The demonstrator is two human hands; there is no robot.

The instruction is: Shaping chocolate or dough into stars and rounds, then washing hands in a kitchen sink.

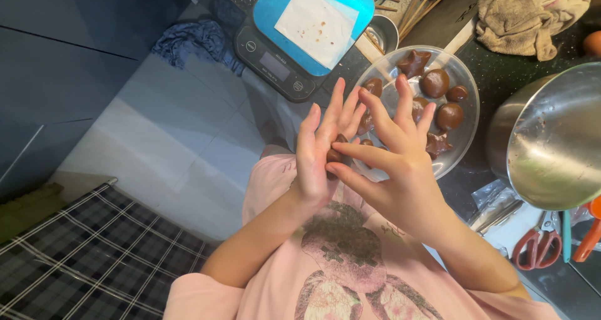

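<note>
My left hand [316,154] is raised with its palm turned inward and fingers straight. My right hand [394,160] presses against it, fingers spread. A small brown dough piece [336,152] is squeezed between the two palms, only its edge showing. Just behind the hands stands a clear glass bowl [468,127] holding several brown dough balls [434,82] and star-shaped pieces [414,62].
A kitchen scale [275,63] with a blue plate and white paper [317,24] sits at the top. A large steel mixing bowl [554,138] is at the right, red-handled scissors [533,245] below it. A crumpled towel [523,16] lies top right. Floor tiles and a plaid mat [81,257] lie left.
</note>
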